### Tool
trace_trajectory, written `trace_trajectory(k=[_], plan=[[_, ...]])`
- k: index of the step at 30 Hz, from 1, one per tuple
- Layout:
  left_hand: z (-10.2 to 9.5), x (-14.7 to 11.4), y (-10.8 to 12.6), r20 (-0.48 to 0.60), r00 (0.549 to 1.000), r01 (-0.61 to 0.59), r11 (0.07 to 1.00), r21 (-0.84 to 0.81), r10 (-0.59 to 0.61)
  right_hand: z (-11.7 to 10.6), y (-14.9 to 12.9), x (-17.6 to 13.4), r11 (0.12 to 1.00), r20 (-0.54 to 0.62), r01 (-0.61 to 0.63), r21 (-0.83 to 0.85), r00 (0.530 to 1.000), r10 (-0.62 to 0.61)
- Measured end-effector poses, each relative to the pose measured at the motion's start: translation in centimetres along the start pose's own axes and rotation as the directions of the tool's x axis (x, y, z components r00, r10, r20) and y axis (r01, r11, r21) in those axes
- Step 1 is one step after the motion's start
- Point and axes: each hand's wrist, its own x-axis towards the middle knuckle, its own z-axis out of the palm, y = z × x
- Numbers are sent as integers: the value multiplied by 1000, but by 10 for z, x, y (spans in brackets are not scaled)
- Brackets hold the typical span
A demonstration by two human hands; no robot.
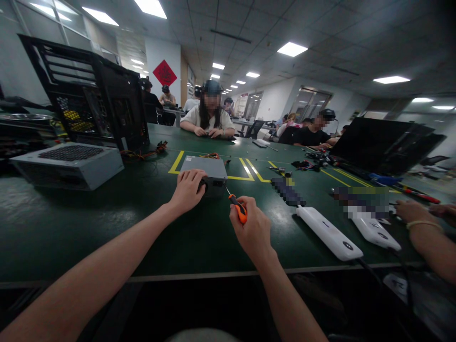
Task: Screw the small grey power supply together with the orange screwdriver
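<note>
A grey computer power supply lies on the green table in front of me, its bundle of coloured wires at the far side. My left hand grips its near left part, fingers over the top and the thumb side by the front face. In my right hand is an orange and black screwdriver, its shaft pointing up and left. The tip reaches the lower right corner of the power supply; whether it sits in a screw is too small to tell.
At left stand a second power supply and an open black computer case. White power strips lie at right, near a co-worker's hand. Dark panels and small tools stand farther right. Another person sits across the table.
</note>
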Motion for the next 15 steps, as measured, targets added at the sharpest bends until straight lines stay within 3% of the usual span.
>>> trace_trajectory(k=[5,11,15], plan=[[1,0,-1,3,1000,4,1000,0,-4,-1,0,1,997,19,48,56,999,-49],[1,0,-1,0,1000,7,1000,-8,-7,-3,2,-1,992,76,-117,51,991,113],[3,0,-2,-8,1000,7,1000,9,-7,-4,3,0,999,74,7,47,997,-11]])
